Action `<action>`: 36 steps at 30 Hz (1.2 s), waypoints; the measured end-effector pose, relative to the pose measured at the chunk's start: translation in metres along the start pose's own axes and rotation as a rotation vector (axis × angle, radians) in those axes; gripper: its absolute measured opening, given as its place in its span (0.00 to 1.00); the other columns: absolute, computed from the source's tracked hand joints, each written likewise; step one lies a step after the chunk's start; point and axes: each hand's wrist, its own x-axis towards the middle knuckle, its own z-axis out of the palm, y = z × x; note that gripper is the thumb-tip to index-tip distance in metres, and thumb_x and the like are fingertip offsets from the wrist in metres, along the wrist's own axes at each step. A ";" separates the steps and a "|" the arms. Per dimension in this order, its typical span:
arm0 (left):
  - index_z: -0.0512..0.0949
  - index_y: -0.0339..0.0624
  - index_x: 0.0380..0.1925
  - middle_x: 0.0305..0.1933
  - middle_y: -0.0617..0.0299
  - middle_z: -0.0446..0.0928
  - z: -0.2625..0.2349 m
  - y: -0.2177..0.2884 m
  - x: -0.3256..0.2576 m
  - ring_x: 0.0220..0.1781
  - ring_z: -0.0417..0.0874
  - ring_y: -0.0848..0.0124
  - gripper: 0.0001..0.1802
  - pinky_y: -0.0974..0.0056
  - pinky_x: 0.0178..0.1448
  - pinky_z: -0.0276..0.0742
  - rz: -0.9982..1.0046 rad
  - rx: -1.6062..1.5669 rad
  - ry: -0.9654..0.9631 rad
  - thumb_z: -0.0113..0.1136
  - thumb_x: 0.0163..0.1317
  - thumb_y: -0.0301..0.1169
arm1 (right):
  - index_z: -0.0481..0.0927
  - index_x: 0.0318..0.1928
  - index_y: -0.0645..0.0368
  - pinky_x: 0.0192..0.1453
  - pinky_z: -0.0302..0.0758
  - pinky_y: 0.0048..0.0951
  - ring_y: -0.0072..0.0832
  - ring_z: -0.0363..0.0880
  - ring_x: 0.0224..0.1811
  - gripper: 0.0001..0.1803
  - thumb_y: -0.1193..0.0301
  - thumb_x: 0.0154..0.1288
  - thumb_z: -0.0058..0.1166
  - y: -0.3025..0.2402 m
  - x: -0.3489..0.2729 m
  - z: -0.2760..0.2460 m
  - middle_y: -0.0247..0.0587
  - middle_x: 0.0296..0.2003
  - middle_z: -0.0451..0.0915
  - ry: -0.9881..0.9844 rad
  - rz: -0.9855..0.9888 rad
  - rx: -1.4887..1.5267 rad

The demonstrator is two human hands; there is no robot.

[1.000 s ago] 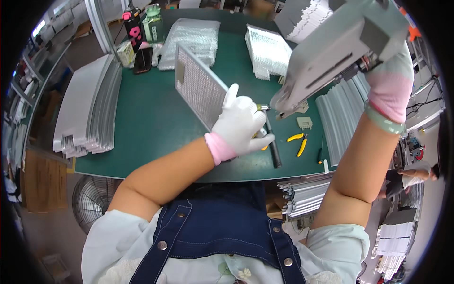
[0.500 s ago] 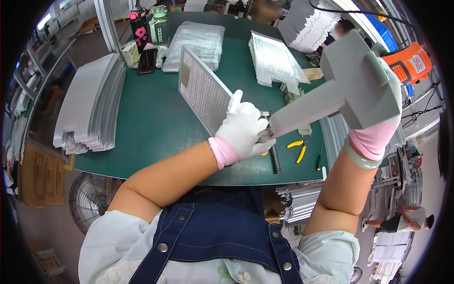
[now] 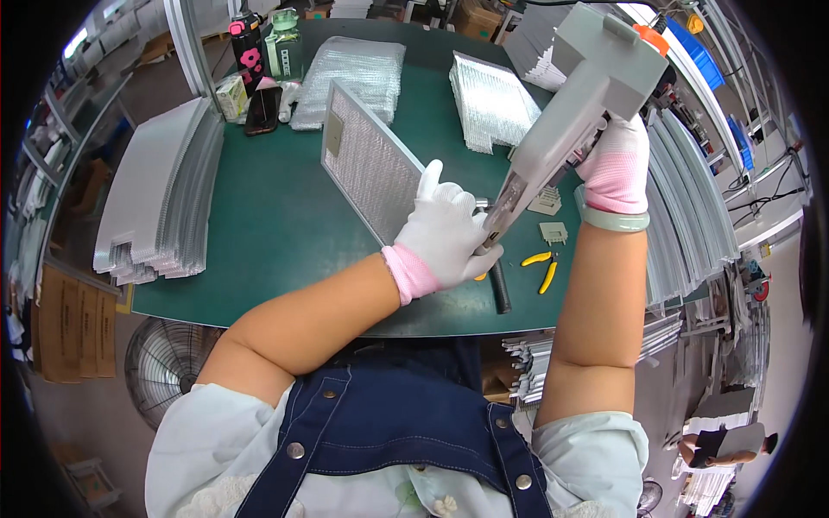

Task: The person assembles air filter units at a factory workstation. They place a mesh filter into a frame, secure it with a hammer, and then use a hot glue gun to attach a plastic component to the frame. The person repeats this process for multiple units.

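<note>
A flat mesh panel point(image 3: 367, 155) in a thin grey frame stands tilted on edge on the green table. My left hand point(image 3: 442, 226), in a white glove with a pink cuff, is closed on the panel's near right edge. With my gloved right hand point(image 3: 620, 160) I grip a big grey cordless power tool point(image 3: 561, 112), which looks like a rivet gun. Its long body slants down and left, its nose reaching my left fingertips. What the nose touches is hidden. A hammer point(image 3: 501, 285) lies partly under my left hand, near yellow-handled pliers point(image 3: 546, 272).
Stacks of grey panels stand at the left point(image 3: 160, 190) and right point(image 3: 691, 207) of the green table point(image 3: 268, 233). Clear-wrapped packs point(image 3: 350, 82), a bundle of silvery sheets point(image 3: 492, 99), bottles point(image 3: 283, 47) and a phone point(image 3: 262, 110) lie farther back. Small pale plates point(image 3: 553, 232) sit near the pliers.
My right hand has lowered and moved left, swinging the power tool steeper, with its orange end now farther back. My left hand and the panel have barely moved.
</note>
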 end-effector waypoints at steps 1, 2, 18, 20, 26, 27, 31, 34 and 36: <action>0.76 0.53 0.56 0.33 0.59 0.72 0.000 0.000 0.000 0.43 0.76 0.55 0.25 0.29 0.70 0.51 -0.004 -0.003 -0.005 0.59 0.60 0.47 | 0.80 0.50 0.58 0.27 0.83 0.28 0.28 0.86 0.28 0.14 0.63 0.71 0.55 -0.001 -0.002 0.001 0.40 0.36 0.85 0.010 -0.007 -0.032; 0.76 0.53 0.56 0.33 0.59 0.72 0.000 0.000 0.000 0.43 0.76 0.55 0.25 0.29 0.70 0.51 -0.008 -0.004 -0.008 0.59 0.60 0.48 | 0.80 0.50 0.58 0.26 0.83 0.28 0.28 0.86 0.27 0.14 0.63 0.71 0.55 -0.002 -0.003 0.002 0.40 0.35 0.85 0.018 -0.015 -0.063; 0.84 0.45 0.44 0.43 0.49 0.79 0.009 -0.003 0.001 0.52 0.76 0.49 0.24 0.31 0.77 0.43 -0.013 -0.062 -0.023 0.58 0.61 0.52 | 0.75 0.57 0.61 0.37 0.84 0.29 0.30 0.86 0.38 0.20 0.60 0.74 0.50 -0.017 -0.048 0.040 0.43 0.42 0.83 0.010 -0.229 -0.060; 0.84 0.46 0.43 0.42 0.50 0.78 0.009 -0.002 0.004 0.52 0.76 0.49 0.23 0.31 0.77 0.43 -0.022 -0.053 -0.033 0.59 0.61 0.52 | 0.74 0.58 0.61 0.42 0.83 0.28 0.29 0.85 0.41 0.20 0.60 0.75 0.48 -0.020 -0.052 0.038 0.42 0.43 0.83 0.006 -0.317 -0.113; 0.84 0.50 0.37 0.42 0.52 0.76 0.007 0.003 0.012 0.50 0.77 0.53 0.15 0.32 0.76 0.47 0.021 -0.027 0.060 0.60 0.59 0.46 | 0.78 0.51 0.62 0.26 0.72 0.16 0.16 0.77 0.23 0.14 0.72 0.66 0.55 -0.036 -0.070 0.038 0.33 0.31 0.82 -0.005 -0.395 -0.075; 0.84 0.50 0.36 0.42 0.52 0.76 0.007 0.004 0.012 0.49 0.77 0.53 0.14 0.33 0.75 0.48 0.039 -0.004 0.081 0.60 0.58 0.45 | 0.79 0.48 0.62 0.27 0.71 0.17 0.15 0.76 0.24 0.13 0.73 0.64 0.58 -0.042 -0.076 0.043 0.30 0.30 0.80 0.023 -0.375 -0.078; 0.83 0.47 0.42 0.52 0.50 0.76 -0.017 0.015 0.015 0.60 0.71 0.49 0.17 0.39 0.75 0.53 -0.020 0.075 -0.221 0.60 0.55 0.40 | 0.79 0.46 0.55 0.31 0.73 0.18 0.12 0.74 0.26 0.11 0.65 0.68 0.61 -0.053 -0.054 0.019 0.26 0.30 0.77 0.135 -0.409 -0.211; 0.84 0.44 0.43 0.46 0.50 0.81 -0.043 0.034 0.020 0.58 0.76 0.52 0.19 0.45 0.75 0.54 -0.021 0.206 -0.758 0.58 0.55 0.40 | 0.79 0.46 0.54 0.28 0.70 0.17 0.12 0.73 0.25 0.13 0.63 0.67 0.65 -0.067 -0.050 0.009 0.27 0.29 0.78 0.164 -0.300 -0.124; 0.86 0.43 0.39 0.41 0.52 0.82 -0.038 0.048 0.004 0.52 0.82 0.57 0.19 0.44 0.71 0.58 0.046 0.269 -1.058 0.58 0.57 0.44 | 0.79 0.45 0.54 0.29 0.71 0.17 0.13 0.74 0.25 0.12 0.63 0.67 0.64 -0.064 -0.046 0.007 0.28 0.30 0.79 0.209 -0.376 -0.186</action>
